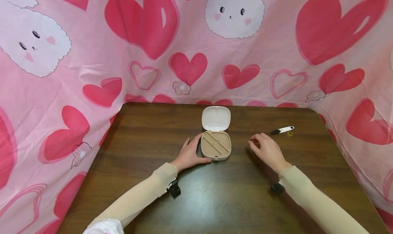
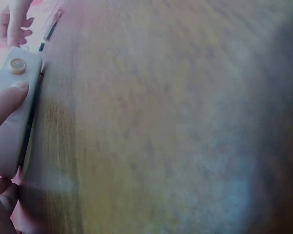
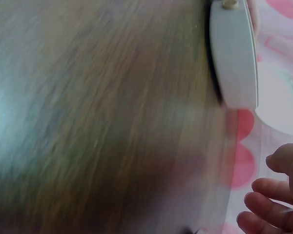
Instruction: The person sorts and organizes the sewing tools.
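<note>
A small white flip-lid case point(image 1: 216, 145) sits on the wooden table with its lid point(image 1: 216, 118) raised toward the back. Inside is a beige tray with diagonal ridges. My left hand point(image 1: 191, 154) holds the case by its left side, thumb at the front and fingers along the edge. In the left wrist view that thumb point(image 2: 10, 102) presses the front wall just beside a round button point(image 2: 17, 65). To the right of the case, my right hand point(image 1: 267, 151) hovers with loosely bent fingers, apart from it and with nothing visible in them.
Behind the right hand lie a slim black-and-white tool point(image 1: 282, 130) and a small yellow ring point(image 1: 290, 134). The brown table point(image 1: 147, 131) ends at a pink heart-patterned cloth point(image 1: 190, 32) at the back and sides.
</note>
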Available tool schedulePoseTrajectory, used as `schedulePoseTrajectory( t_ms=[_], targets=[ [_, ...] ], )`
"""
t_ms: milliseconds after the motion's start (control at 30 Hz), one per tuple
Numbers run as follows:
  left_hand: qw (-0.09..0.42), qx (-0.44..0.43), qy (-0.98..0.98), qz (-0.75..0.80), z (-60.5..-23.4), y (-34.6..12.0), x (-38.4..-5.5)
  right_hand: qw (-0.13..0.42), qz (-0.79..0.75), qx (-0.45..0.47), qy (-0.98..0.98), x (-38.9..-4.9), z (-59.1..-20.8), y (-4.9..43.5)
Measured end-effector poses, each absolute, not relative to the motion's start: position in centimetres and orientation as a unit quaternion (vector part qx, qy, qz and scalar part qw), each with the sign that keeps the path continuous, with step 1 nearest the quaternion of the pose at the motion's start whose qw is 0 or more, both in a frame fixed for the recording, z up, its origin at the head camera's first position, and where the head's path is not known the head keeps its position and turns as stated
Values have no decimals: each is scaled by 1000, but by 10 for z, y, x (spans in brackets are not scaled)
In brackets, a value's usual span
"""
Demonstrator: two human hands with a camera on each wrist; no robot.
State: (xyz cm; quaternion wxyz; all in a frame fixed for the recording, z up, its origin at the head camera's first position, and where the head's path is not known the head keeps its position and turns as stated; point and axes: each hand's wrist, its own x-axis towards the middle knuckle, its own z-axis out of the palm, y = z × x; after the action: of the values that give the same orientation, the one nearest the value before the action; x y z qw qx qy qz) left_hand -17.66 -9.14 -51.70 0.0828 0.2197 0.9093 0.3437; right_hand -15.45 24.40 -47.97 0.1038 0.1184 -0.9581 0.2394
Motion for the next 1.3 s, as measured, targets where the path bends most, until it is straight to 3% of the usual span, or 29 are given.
schedulePoseTrajectory(
  t_ms=[700,967,1300],
  targets=[
    [81,220,911,340,-520,-91,-177,95,233,94,-963,-156,-487,312],
    [81,221,911,338,-521,-91,-178,136,253,107,-952,-162,-502,333],
    [81,223,910,341,-518,-92,-177,144,258,93,-951,-167,-510,345]
  ],
)
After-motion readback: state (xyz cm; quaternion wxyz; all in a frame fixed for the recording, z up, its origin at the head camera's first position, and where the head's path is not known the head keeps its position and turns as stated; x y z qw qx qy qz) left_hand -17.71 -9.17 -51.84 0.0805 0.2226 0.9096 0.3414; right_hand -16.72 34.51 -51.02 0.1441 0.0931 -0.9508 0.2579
